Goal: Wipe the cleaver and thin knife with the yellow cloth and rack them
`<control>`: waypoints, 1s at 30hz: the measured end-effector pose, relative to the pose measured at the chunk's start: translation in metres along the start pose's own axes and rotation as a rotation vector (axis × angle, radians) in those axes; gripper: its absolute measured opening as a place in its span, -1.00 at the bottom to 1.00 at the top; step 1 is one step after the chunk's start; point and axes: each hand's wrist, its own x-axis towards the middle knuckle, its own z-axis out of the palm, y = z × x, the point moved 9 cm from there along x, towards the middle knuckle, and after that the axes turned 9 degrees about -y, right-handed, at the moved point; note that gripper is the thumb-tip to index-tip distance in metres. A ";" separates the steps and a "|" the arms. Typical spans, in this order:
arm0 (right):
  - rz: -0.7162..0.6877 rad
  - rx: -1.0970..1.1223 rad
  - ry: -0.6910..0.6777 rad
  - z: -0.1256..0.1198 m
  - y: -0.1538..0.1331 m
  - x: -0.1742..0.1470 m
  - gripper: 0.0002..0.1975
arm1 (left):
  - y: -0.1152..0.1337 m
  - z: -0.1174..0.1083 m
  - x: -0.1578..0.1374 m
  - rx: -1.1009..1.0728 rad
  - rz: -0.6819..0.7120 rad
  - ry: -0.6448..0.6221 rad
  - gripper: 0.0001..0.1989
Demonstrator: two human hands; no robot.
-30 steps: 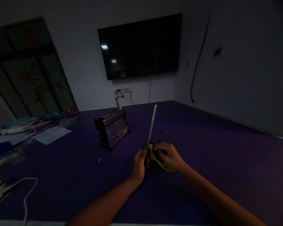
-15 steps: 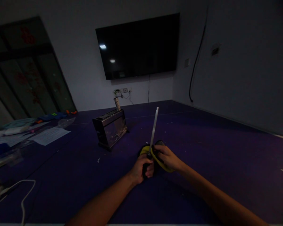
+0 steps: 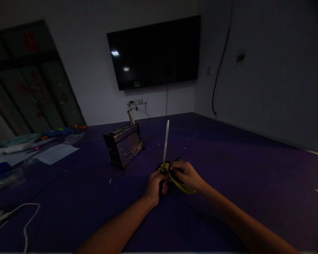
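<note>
My left hand (image 3: 153, 188) is wrapped round the dark handle of a screwdriver (image 3: 165, 144), whose long bare metal shaft points up, nearly vertical. Close beside it, my right hand (image 3: 188, 175) pinches the edge of a black-and-yellow item (image 3: 184, 187) resting on the purple surface. That item looks soft and has a yellow rim, but its kind is unclear in the dim light and both hands cover part of it. Ahead and to the left stands a toaster-like metal box (image 3: 124, 144) with black ends.
A patterned stick-like piece (image 3: 131, 117) rises behind the box. Papers (image 3: 57, 152), plastic bags and cloths lie at the left, with a white cable (image 3: 29, 220) nearer me. Small white scraps dot the purple surface (image 3: 228, 176). A television (image 3: 156, 53) hangs on the far wall.
My left hand has shifted slightly left with the screwdriver, and its shaft now stands more upright. My right hand stays at the black-and-yellow item, nearly in place.
</note>
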 end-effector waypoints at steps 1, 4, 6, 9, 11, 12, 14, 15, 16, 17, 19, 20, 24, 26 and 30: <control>0.006 -0.003 0.001 0.000 0.001 0.000 -0.73 | 0.000 0.002 0.000 -0.011 -0.006 -0.021 -0.84; 0.042 0.009 0.007 0.000 0.008 -0.001 -0.73 | -0.004 0.009 -0.001 -0.028 -0.053 -0.098 -0.84; 0.069 0.045 -0.008 0.003 0.016 -0.001 -0.77 | -0.008 0.014 -0.003 -0.025 -0.096 -0.147 -0.83; 0.090 0.116 -0.051 0.008 0.024 -0.002 -0.84 | -0.012 0.018 -0.005 -0.038 -0.129 -0.177 -0.82; 0.082 0.133 -0.066 0.010 0.024 -0.001 -0.84 | -0.011 0.017 -0.005 -0.051 -0.120 -0.155 -0.82; 0.074 0.127 -0.063 0.010 0.023 -0.001 -0.83 | -0.011 0.015 -0.004 -0.052 -0.109 -0.138 -0.81; 0.064 0.098 -0.044 0.008 0.019 -0.001 -0.82 | -0.009 0.012 -0.003 -0.039 -0.079 -0.095 -0.80; 0.060 0.081 -0.033 0.007 0.017 -0.001 -0.83 | -0.008 0.011 -0.003 -0.030 -0.062 -0.073 -0.79; 0.058 0.066 -0.023 0.005 0.016 -0.001 -0.83 | -0.006 0.009 -0.003 -0.022 -0.048 -0.051 -0.79; 0.057 0.054 -0.017 0.004 0.014 -0.001 -0.83 | -0.005 0.007 -0.002 -0.017 -0.037 -0.031 -0.79; 0.054 0.038 -0.010 0.002 0.013 -0.001 -0.82 | -0.003 0.004 -0.002 -0.018 -0.022 0.003 -0.79; 0.053 0.031 -0.006 0.001 0.013 -0.002 -0.82 | -0.002 0.002 -0.001 -0.023 -0.015 0.018 -0.80; 0.065 0.021 0.023 -0.002 0.017 -0.003 -0.85 | 0.004 -0.007 0.000 -0.025 0.020 0.072 -0.79; 0.109 0.090 0.066 -0.003 0.025 -0.003 -0.87 | 0.008 -0.013 0.001 -0.009 0.044 0.105 -0.76; 0.287 0.456 0.206 -0.006 0.053 -0.008 -0.87 | 0.016 -0.027 0.000 0.017 0.116 0.209 -0.75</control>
